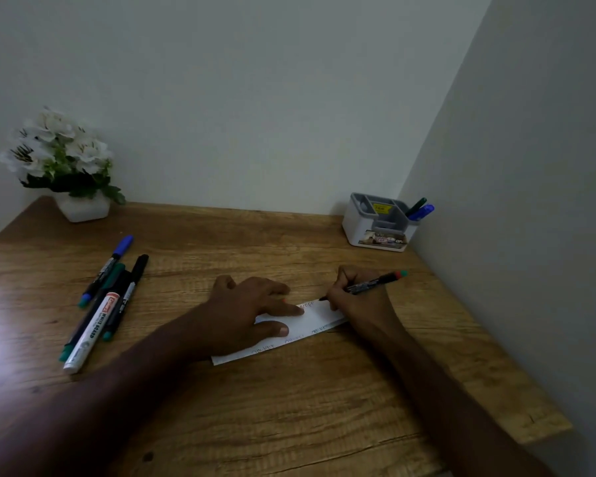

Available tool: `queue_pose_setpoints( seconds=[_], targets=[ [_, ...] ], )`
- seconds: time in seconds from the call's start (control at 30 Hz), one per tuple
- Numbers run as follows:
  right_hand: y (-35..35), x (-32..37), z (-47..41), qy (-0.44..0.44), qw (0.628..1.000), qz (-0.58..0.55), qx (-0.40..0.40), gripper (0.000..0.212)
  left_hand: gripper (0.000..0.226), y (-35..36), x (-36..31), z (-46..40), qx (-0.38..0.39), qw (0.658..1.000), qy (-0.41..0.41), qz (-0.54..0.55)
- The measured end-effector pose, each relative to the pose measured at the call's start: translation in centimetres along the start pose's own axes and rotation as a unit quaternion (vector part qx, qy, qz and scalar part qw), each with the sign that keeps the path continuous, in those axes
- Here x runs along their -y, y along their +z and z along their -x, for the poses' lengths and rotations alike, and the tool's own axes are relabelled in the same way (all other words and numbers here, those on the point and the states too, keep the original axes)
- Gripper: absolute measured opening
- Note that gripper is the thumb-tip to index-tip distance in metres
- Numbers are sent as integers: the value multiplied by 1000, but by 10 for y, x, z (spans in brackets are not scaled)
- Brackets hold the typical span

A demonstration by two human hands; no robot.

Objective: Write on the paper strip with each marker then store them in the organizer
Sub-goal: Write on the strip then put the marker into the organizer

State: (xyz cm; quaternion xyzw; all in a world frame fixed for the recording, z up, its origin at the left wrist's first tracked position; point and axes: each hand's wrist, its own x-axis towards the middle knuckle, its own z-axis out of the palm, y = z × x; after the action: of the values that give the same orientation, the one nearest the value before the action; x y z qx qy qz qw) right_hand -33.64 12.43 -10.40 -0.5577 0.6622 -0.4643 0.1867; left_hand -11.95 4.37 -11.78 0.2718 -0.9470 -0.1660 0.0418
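White paper strip flat on wooden desk, centre, faint writing along it. Left hand pressing strip, fingers straight & spread. Right hand fingers clamped on marker, tip at strip. Spare markers lying far left. Organizer back right w/ two pens. Flower pot back left.

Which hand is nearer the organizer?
Right. The right hand writes on the strip, just in front of the organizer. The left hand presses the strip further left.
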Motion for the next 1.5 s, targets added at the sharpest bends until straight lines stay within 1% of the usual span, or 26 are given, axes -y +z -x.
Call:
queue_pose_setpoints(
  seconds=[0.03,0.1,0.13,0.2,0.27,0.37,0.57,0.7,0.87,1.0,1.17,1.4,1.5],
  targets=[
    [1,-1,0,9,1000,-7,-3,18,49,0,0,-1,3,1000,-1,-6],
    [2,-1,0,20,1000,-16,-5,17,53,1,2,-1,8,1000,0,-7],
    [2,-2,0,21,1000,-16,-5,17,59,1,3,-1,11,1000,-1,-4],
    [3,-3,0,22,1000,-19,-4,18,79,2,5,1,17,1000,1,6],
    [3,-4,-1,27,999,-22,-4,19,89,2,6,1,19,1000,3,8],
    [3,-6,-2,21,1000,-22,0,25,88,2,6,-1,18,1000,4,12],
    [5,-8,-4,16,1000,-6,11,25,85,2,7,-2,23,1000,5,20],
    [6,-9,-4,2,1000,3,15,32,85,3,8,-3,25,999,3,20],
    [8,-7,-6,10,1000,14,12,27,90,2,7,-4,30,999,0,18],
    [8,-6,-5,15,1000,13,7,22,88,2,6,-4,31,999,0,15],
    [8,-7,-6,8,1000,27,3,24,90,1,5,-4,30,1000,-2,9],
    [7,-7,-3,2,1000,1,-7,25,91,1,6,-5,31,999,2,13],
    [7,-7,-3,3,1000,-10,-13,24,85,1,6,-5,30,999,0,15]
  ],
)
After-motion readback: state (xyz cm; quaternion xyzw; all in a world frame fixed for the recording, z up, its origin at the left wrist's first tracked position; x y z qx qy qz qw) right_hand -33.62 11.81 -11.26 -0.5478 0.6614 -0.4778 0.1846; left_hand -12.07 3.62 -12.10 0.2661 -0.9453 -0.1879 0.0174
